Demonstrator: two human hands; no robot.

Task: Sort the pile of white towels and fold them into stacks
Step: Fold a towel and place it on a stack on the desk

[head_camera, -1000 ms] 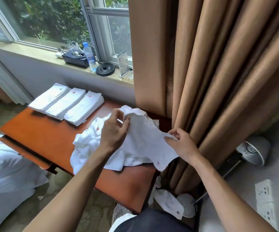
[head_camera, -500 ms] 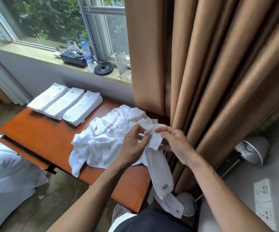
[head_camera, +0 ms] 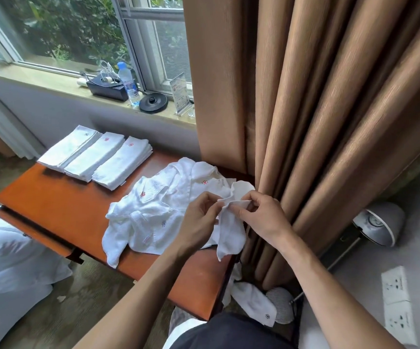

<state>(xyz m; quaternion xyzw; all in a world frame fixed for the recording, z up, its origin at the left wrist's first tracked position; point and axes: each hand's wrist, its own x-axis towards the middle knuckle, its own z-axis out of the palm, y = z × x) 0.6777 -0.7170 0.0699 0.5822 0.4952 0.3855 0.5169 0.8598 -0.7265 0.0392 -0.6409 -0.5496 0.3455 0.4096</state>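
Currently: left grip [head_camera: 201, 217] and right grip [head_camera: 261, 217] both pinch the top edge of one towel [head_camera: 230, 230], held over the counter's [head_camera: 65, 202] right edge. It hangs below the grips, long axis vertical. Pile [head_camera: 163, 205] lies just left, nearer the left grip; stacks [head_camera: 95, 157] at far left corner. Likely next: draw corners apart.

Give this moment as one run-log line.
left hand: pinches towel; right hand: pinches towel; folded stacks: three; pile: on table

Bare forearms [head_camera: 138, 295], dark navy garment [head_camera: 229, 335] with white edge [head_camera: 187, 327].
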